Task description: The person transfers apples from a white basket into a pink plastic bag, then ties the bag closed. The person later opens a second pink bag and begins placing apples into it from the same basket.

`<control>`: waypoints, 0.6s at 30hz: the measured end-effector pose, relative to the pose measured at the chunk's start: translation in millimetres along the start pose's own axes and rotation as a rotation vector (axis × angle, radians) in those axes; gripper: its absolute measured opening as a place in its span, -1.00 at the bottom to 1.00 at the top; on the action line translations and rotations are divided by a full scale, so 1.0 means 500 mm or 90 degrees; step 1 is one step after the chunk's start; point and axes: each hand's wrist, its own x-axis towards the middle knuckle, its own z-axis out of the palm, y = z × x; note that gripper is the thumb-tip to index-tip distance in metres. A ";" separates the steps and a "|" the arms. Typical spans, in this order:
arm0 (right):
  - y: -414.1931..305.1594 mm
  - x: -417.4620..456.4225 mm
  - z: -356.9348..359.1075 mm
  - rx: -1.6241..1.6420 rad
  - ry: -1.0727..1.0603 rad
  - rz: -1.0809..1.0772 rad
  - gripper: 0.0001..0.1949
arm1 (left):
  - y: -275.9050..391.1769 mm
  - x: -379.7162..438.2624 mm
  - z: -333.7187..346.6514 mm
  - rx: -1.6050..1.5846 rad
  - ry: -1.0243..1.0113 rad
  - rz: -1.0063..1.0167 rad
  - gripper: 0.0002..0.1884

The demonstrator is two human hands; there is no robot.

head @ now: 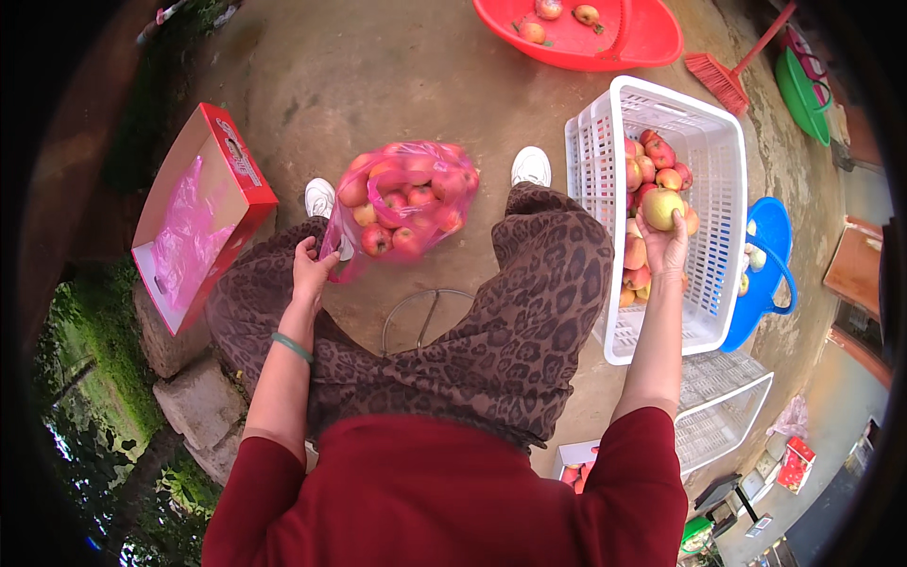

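Between my feet on the concrete floor lies a pink plastic bag bulging with red apples. My left hand pinches the bag's near left edge between thumb and fingers. On the right, my right hand holds up a yellow-green apple over a white plastic crate. Several red and yellow apples are piled along the crate's left part. The held apple and my hand hide some of that pile.
A red cardboard box with pink plastic film stands left. Ahead is a red basket with a few apples. A red broom, a blue basket and another white crate lie right. Stone blocks border the left.
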 end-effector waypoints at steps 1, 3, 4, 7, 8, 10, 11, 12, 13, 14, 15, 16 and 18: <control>-0.028 -0.036 0.039 0.042 -0.061 0.000 -0.36 | -0.002 0.001 0.005 -0.031 -0.013 -0.018 -0.27; -0.065 -0.093 0.114 0.104 -0.123 -0.007 -0.34 | -0.005 0.001 0.008 -0.092 -0.039 -0.052 -0.24; -0.079 -0.115 0.147 0.102 -0.172 -0.005 -0.32 | 0.002 -0.003 0.010 -0.151 -0.065 -0.082 -0.22; -0.104 -0.177 0.257 0.086 -0.294 0.012 -0.26 | 0.020 -0.023 0.012 -0.241 -0.073 -0.196 -0.24; -0.104 -0.200 0.300 0.076 -0.315 0.021 -0.25 | -0.028 0.020 0.020 -0.295 -0.148 -0.208 -0.28; -0.090 -0.240 0.371 0.065 -0.403 0.081 -0.22 | -0.048 0.043 0.043 -0.358 -0.189 -0.172 -0.37; -0.064 -0.261 0.408 0.012 -0.360 0.066 -0.21 | -0.068 0.051 0.061 -0.352 -0.116 -0.161 -0.48; -0.041 -0.285 0.429 -0.001 -0.355 0.101 -0.21 | 0.025 -0.018 0.064 -0.337 -0.048 -0.172 -0.56; -0.017 -0.306 0.462 -0.015 -0.363 0.143 -0.22 | 0.022 -0.019 0.067 -0.338 -0.032 -0.191 -0.55; 0.015 -0.316 0.486 -0.042 -0.384 0.187 -0.23 | -0.018 0.006 0.085 -0.362 -0.050 -0.188 -0.59; 0.054 -0.332 0.502 -0.057 -0.391 0.238 -0.23 | -0.019 0.005 0.094 -0.354 -0.054 -0.207 -0.66; 0.093 -0.349 0.516 -0.101 -0.358 0.272 -0.25 | -0.002 -0.019 0.093 -0.324 -0.010 -0.204 -0.70; 0.175 -0.353 0.516 -0.041 -0.378 0.436 -0.36 | -0.010 -0.029 0.103 -0.272 0.062 -0.186 -0.74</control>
